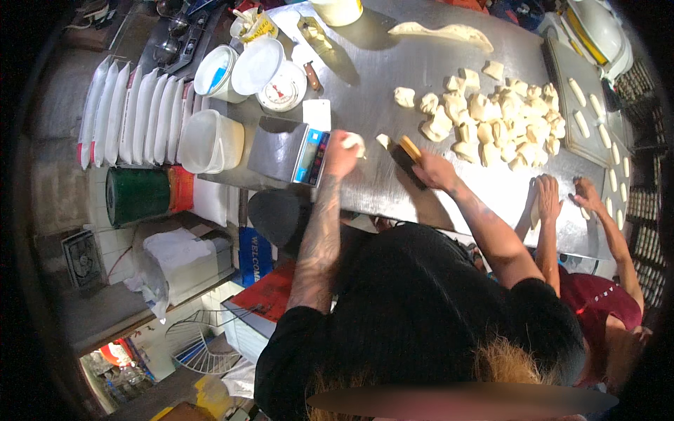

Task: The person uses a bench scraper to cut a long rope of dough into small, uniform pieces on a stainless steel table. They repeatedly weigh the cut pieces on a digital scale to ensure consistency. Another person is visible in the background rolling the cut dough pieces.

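Observation:
My left hand is closed around a piece of pale dough, just right of the digital scale. The yellow-handled dough scraper is in my right hand, its dark blade over the steel worktable. A small dough scrap lies by the blade's upper left end. Farther right is a heap of cut dough pieces, with several loose pieces at its left and top edges. A long dough strip lies at the table's far side.
A co-worker's hands roll dough at the right, beside trays holding dough sticks. A dial scale, a wooden-handled tool and plastic buckets stand at the left. A white tub stands at the far edge.

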Demonstrator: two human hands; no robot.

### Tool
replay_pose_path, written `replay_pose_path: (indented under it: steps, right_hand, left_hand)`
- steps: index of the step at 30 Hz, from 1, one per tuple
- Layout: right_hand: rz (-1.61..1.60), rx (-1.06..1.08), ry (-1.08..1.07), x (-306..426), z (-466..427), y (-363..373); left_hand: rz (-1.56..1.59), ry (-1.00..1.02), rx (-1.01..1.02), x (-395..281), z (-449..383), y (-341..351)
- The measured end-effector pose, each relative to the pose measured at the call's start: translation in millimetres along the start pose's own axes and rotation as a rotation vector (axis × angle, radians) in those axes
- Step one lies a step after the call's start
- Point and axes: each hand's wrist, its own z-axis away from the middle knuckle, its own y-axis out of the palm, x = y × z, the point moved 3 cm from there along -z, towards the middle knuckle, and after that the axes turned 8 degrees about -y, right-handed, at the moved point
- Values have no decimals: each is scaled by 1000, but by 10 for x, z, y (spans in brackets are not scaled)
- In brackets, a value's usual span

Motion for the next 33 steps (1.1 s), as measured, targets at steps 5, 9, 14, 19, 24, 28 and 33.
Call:
replay_pose_path:
  steps: [5,9,14,19,24,28,33]
  right_hand:
    - [-779,-257,244,-575,628,180]
    - [-684,-262,194,-537,517,177]
    - [-595,-323,186,-538,479,130]
    - [-602,-325,189,-598,506,214]
    - [-605,-315,263,-592,477,214]
    - [-580,-332,206,-591,496,193]
    - [-519,-339,219,-637,518,188]
  left_hand:
    - [-154,60,-220,384,-246,-1262]
    - [-210,74,-427,551,-205,-1599]
    - [121,159,-608,572,-241,-1560]
    - [115,95,-493,526,-303,-1516]
    - [-25,147,-455,440,-265,-1406]
    - [-278,194,-321,372,-230,-1170]
    - [-239,134,-276,25,-428,-879]
